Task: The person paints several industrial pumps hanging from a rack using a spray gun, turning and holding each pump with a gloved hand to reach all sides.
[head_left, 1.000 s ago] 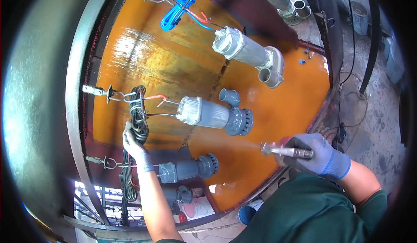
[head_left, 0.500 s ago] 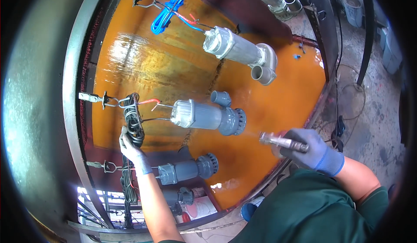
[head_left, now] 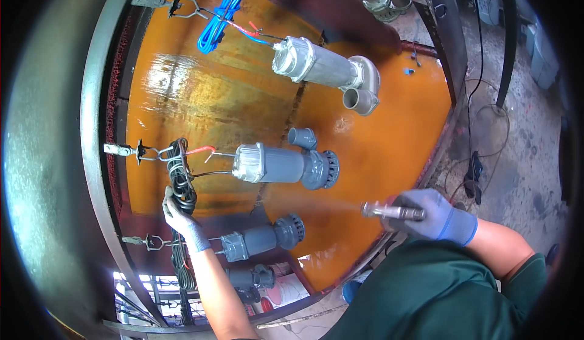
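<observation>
In a grey glove, my left hand [head_left: 182,219] closes round the lower end of a coil of black cable [head_left: 180,179] hanging from a metal hook. That cable leads to a submersible pump [head_left: 283,163] with a grey body and a shinier, silvery end. My right hand [head_left: 441,214], also gloved, grips a metal spray gun [head_left: 389,210] pointing left. A pale mist [head_left: 316,201] leaves its nozzle and passes just below the pump's slotted end. The gun is apart from the pump; its cup is mostly hidden by my hand.
A silvery pump [head_left: 322,66] with a blue cable bundle [head_left: 228,14] hangs farther away. Nearer hangs another grey pump [head_left: 261,241], with more behind it. A curved metal rail [head_left: 91,97] runs along the left. Orange-coated booth surfaces [head_left: 389,139] lie behind; a hose [head_left: 505,127] lies on the floor.
The view has shifted slightly, and the hanging pumps now appear a little farther left. The mist from the spray gun has become longer and plainer. My left hand keeps hold of the cable coil.
</observation>
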Available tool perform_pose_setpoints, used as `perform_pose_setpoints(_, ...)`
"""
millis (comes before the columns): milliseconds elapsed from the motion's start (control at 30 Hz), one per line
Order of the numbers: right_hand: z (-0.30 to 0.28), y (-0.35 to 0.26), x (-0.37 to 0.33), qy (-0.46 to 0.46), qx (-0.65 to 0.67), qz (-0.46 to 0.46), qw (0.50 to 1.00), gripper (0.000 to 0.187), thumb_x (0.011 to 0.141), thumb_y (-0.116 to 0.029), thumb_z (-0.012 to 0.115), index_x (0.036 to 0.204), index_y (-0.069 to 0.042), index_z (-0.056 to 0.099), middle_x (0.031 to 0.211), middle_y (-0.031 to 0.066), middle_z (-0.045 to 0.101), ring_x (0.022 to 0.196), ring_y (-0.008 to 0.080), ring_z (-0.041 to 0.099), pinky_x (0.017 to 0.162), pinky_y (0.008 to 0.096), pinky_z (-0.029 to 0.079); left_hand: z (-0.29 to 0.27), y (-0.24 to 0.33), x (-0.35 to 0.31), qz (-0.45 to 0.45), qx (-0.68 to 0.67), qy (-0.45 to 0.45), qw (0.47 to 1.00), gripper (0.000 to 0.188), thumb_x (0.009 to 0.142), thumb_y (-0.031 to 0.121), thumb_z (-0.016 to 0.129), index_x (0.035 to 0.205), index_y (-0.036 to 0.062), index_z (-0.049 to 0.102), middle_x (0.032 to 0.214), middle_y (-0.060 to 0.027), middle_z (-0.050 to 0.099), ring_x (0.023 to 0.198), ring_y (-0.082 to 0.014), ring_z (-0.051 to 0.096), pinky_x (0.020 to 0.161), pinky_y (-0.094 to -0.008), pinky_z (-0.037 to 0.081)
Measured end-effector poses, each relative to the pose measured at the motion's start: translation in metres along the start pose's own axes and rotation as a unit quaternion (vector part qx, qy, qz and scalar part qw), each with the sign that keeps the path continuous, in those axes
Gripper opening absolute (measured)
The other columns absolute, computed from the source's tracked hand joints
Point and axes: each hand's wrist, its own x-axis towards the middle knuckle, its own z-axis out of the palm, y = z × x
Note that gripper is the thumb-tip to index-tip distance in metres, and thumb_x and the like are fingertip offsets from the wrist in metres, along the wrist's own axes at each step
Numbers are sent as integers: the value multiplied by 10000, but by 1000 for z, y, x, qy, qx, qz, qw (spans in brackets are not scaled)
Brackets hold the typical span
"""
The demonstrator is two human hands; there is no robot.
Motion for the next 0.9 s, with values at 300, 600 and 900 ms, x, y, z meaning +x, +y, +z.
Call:
perform_pose_setpoints(300, 3, 17, -4, -18, 29, 37, 999, 228, 915, -207, 845, 992, -42, 707, 822, 167, 722, 754, 348, 739, 684, 422, 566, -1, 4, 2, -19, 22, -6, 1000, 480, 1129, 277, 504, 1442, -60, 640, 1465, -199, 662, 1315, -289, 649, 1128, -408, 513)
perform_pose_setpoints(600, -5, 29, 8, -68, 51, 86, 993, 232, 941, -221, 822, 979, -30, 697, 881, 165, 756, 811, 293, 771, 719, 406, 577, -15, -2, 11, -45, 19, -41, 998, 483, 1110, 249, 474, 1446, -49, 650, 1474, -182, 655, 1336, -286, 636, 1154, -408, 493)
perform_pose_setpoints(900, -18, 40, 16, -46, 81, 79, 993, 230, 954, -232, 821, 1019, -27, 739, 861, 138, 765, 786, 229, 762, 734, 359, 579, -22, -12, 51, -144, 9, -51, 988, 260, 1039, 53, 581, 1218, -23, 755, 1217, -169, 768, 1009, -233, 754, 839, -373, 635)
